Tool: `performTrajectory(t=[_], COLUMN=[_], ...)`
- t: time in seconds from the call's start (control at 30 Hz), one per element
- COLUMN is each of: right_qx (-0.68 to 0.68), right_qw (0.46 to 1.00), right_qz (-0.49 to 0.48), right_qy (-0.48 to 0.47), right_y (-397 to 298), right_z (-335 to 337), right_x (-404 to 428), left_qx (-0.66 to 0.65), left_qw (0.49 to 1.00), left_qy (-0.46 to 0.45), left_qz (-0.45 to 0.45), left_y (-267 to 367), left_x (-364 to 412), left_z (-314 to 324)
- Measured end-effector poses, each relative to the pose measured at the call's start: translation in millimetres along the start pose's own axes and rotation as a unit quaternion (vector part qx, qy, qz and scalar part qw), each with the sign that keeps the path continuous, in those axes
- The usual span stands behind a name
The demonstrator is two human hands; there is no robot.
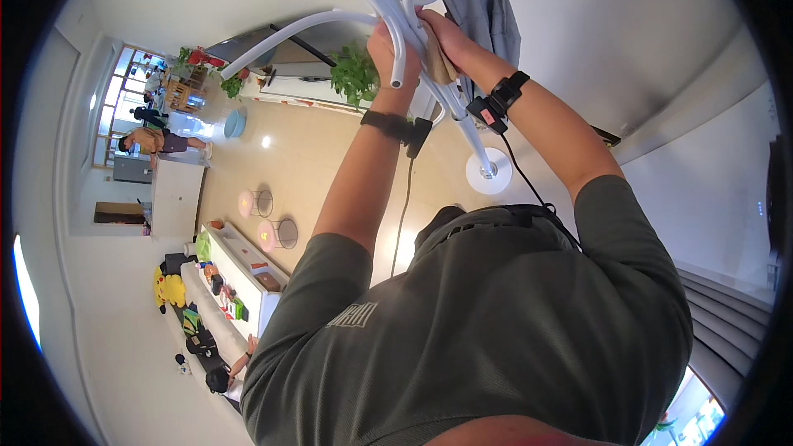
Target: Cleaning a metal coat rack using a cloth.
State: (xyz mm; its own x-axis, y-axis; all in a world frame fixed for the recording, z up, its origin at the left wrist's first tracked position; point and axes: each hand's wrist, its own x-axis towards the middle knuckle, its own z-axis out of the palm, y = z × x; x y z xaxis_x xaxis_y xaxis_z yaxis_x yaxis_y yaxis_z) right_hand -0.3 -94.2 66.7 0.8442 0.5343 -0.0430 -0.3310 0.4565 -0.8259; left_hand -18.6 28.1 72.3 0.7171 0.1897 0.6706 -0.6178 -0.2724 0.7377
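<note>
A white metal coat rack (474, 136) with curved hooks stands before me on a round white base (474, 174). My left hand (391, 52) is at the upper part of its pole, partly hidden behind a curved hook (395, 49); its fingers seem wrapped around the pole. On the other side, my right hand (447, 40) presses a tan cloth (441, 67) against the pole. Its fingertips are partly hidden by the rack. A grey garment (480, 3) hangs from the rack just beyond my right hand.
A leafy potted plant (354, 74) stands on a white cabinet (300, 93) beyond my left hand. To the left are two pink stools (266, 235), a cluttered coffee table (232, 285) and a sofa (207, 303) with a seated person (220, 378). Another person (161, 139) stands farther off. Cables run from both wristbands.
</note>
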Motion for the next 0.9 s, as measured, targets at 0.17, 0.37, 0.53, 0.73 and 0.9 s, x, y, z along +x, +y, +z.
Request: performTrajectory(t=[0.17, 0.37, 0.53, 0.73, 0.9], right_qx=[0.017, -0.08, -0.047, -0.018, -0.006], right_qw=[0.998, 0.996, 0.998, 0.998, 0.998], right_qz=[-0.022, -0.006, 0.033, 0.001, 0.0], right_qy=[0.055, 0.048, 0.02, 0.058, 0.07], right_y=[32, 97, 119, 69, 19], right_z=[-21, -59, -93, -50, -8], right_x=[8, 13, 15, 12, -1], left_qx=[-0.02, -0.005, -0.025, 0.031, 0.029], left_qw=[1.0, 1.0, 0.993, 0.997, 0.997], left_qy=[-0.016, -0.027, -0.018, -0.022, -0.019], left_qz=[-0.007, -0.008, -0.11, -0.067, -0.07], left_y=[13, 4, 16, 5, -12], left_x=[-1, -1, 0, -4, 1], left_z=[3, -14, 3, 3, -3])
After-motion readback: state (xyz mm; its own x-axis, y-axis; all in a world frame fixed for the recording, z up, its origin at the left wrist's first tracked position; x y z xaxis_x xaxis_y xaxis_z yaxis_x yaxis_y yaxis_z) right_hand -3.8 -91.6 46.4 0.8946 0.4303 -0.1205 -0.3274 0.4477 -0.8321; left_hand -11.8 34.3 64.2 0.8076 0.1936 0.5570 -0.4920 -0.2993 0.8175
